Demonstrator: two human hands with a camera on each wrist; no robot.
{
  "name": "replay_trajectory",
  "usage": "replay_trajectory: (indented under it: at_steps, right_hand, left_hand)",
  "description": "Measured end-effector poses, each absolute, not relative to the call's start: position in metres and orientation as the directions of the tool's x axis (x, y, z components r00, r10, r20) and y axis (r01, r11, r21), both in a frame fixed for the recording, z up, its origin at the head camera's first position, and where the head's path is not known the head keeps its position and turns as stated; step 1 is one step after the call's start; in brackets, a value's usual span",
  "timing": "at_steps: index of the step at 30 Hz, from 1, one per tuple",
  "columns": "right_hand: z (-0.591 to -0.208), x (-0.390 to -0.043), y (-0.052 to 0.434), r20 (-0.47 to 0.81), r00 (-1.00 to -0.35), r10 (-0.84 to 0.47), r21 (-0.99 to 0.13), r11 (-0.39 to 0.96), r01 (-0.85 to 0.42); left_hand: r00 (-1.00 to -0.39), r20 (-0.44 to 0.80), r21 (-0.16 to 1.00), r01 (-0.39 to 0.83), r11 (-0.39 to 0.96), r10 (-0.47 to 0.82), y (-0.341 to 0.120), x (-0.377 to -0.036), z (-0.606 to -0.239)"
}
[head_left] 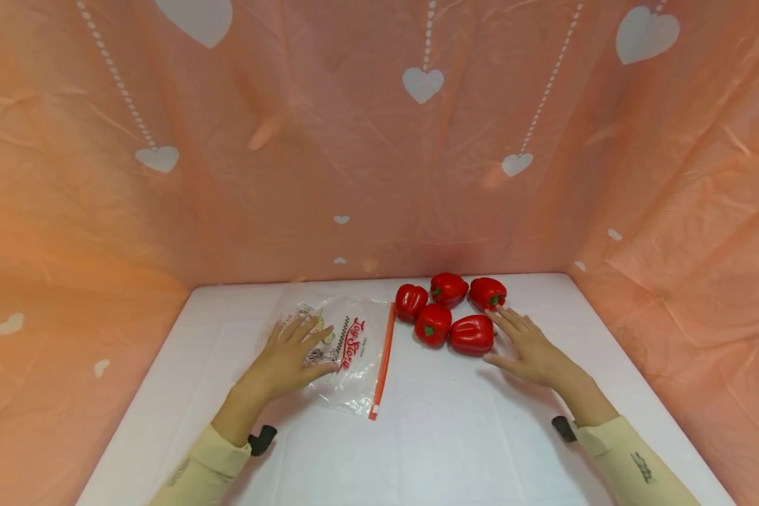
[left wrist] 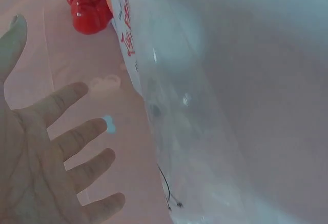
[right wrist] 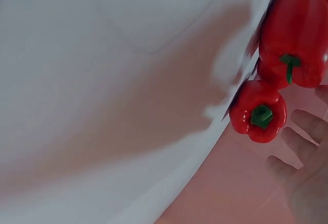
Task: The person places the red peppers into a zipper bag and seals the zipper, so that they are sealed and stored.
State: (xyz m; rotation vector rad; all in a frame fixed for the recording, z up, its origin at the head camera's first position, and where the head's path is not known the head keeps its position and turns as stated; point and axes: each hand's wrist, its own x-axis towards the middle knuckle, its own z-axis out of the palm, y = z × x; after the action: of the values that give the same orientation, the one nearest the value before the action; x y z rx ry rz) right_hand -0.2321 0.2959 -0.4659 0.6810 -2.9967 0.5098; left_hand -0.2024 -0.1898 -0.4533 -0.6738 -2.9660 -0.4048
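A clear zip bag with red "Toy Story" lettering and an orange zip strip lies flat on the white table. My left hand rests open on the bag's left part, fingers spread. In the left wrist view the left hand shows straight fingers beside the bag. Several red bell peppers sit in a cluster to the bag's right. My right hand lies open at the cluster's right side, fingertips at the nearest pepper. Two peppers show by my right hand.
Orange-pink cloth with white hearts walls the table at the back and on both sides. The table's front half is bare white cloth. A black strap shows at each wrist.
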Motion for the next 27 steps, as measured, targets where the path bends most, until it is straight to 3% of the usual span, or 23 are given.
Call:
replay_trajectory:
  at_steps: [19,27]
  right_hand:
    - [-0.465,-0.239,0.285,0.040,-0.918,-0.393,-0.430,0.823,-0.371]
    - [-0.464,-0.238,0.284,0.002,-0.924,-0.382,-0.442,0.829,-0.344]
  left_hand:
    - [-0.879,0.071,0.250,0.474,0.845,0.472,-0.142,-0.208,-0.462]
    - [-0.887,0.104,0.161,0.462,0.872,0.451,-0.119,-0.211,-0.466]
